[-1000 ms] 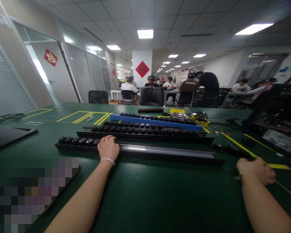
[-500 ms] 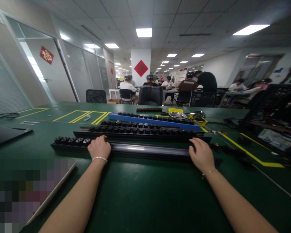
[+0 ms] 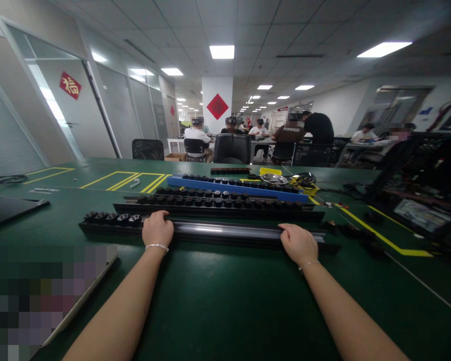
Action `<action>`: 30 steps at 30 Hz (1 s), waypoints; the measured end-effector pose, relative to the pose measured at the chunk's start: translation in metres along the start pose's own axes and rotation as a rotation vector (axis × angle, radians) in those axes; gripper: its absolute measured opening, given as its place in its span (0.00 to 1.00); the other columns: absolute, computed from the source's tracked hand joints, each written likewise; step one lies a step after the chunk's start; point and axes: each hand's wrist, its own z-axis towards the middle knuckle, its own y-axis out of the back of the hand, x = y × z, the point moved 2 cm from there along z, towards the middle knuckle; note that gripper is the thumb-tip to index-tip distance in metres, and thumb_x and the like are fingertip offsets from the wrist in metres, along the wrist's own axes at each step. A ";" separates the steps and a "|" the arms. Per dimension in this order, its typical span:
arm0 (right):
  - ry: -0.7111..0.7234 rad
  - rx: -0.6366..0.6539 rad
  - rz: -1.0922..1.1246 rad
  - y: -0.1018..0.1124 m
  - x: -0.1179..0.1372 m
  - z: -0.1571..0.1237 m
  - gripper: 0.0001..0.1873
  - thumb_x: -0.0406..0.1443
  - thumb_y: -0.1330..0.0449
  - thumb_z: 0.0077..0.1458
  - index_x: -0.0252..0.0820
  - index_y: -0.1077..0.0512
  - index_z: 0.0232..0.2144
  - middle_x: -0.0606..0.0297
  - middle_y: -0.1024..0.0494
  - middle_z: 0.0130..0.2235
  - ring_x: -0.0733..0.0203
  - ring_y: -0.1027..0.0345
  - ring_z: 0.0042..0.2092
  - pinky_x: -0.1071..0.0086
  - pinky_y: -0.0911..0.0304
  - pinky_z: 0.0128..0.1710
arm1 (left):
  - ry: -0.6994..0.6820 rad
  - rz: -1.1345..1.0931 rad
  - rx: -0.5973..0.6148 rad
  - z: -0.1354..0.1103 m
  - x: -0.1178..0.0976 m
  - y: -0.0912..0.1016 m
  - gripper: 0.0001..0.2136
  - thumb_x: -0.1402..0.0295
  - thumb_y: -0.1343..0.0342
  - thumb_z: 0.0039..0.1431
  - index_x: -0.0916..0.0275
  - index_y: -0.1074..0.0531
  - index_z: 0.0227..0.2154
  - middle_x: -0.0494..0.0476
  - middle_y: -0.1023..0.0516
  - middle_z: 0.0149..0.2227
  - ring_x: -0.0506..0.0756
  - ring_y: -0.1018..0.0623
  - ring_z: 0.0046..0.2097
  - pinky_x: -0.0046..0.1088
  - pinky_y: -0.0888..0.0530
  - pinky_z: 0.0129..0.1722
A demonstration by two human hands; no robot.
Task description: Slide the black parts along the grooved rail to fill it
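Observation:
A long black rail [image 3: 225,243] lies crosswise on the green table in front of me. Along it runs a shiny, see-through-looking strip [image 3: 225,229]. My left hand [image 3: 158,231] curls over the strip's left part, fingers bent down around it. Further right, my right hand [image 3: 299,243] grips the same strip with bent fingers, its thumb side towards the middle. To the left of my left hand, a row of small black parts [image 3: 110,217] with silvery tops sits in the rail. My fingertips are partly hidden behind the hands.
Behind lie another black rail [image 3: 218,212] with round black parts and a blue rail [image 3: 240,188]. A metal dish [image 3: 273,179], a yellow tray [image 3: 270,171] and cables stand at the back right. An open electronics case [image 3: 417,190] is at right; people sit beyond the table.
My right hand has shifted left along the strip, its fingers closing down onto it. My left hand has moved slightly right. The rails stay in place.

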 end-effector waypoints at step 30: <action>-0.137 0.098 -0.111 0.007 0.014 0.001 0.15 0.35 0.56 0.56 0.42 0.29 0.36 0.60 0.25 0.38 0.58 0.35 0.41 0.67 0.46 0.35 | 0.122 0.047 0.153 -0.002 -0.004 -0.003 0.20 0.61 0.53 0.53 0.67 0.35 0.46 0.68 0.27 0.45 0.63 0.28 0.48 0.38 0.36 0.47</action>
